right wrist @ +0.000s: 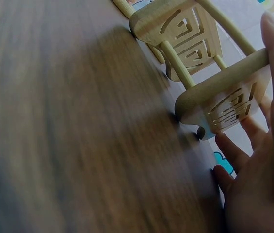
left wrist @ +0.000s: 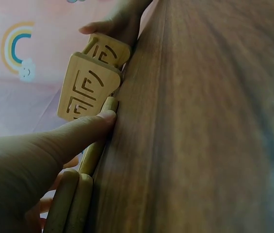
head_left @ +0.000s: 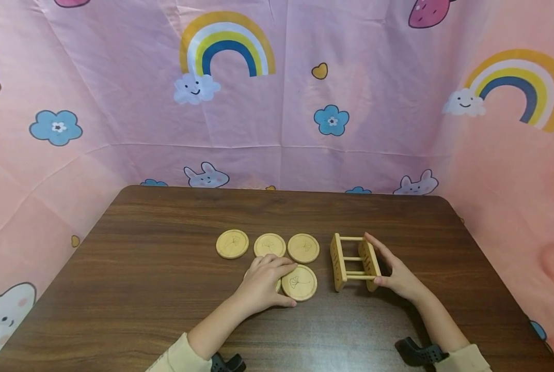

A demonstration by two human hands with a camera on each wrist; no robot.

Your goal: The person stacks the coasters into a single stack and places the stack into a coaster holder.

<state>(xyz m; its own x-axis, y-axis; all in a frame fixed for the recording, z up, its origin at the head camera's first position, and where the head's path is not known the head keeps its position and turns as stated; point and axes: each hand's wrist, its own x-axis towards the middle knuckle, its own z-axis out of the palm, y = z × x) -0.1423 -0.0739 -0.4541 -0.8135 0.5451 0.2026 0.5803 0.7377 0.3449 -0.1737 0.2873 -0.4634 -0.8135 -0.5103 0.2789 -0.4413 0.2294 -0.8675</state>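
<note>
Head view: on the table (head_left: pixel 132 310), five discs (head_left: pixel 232 244); right of them the rack (head_left: pixel 344 261), nearer the right edge than the left. Left hand (head_left: pixel 264 287) palm down, thumb and forefinger bracketing the near-row disc (head_left: pixel 300 284) closest to the rack. Left wrist view: thumb set on that disc's rim; far fingers partly hidden. Right wrist view: right hand (right wrist: pixel 263 174) bent round the rack's outer side panel, holding it. Step, judged: gripping a disc, rack steadied. Next calls for a secure rim pinch and a level lift.
</note>
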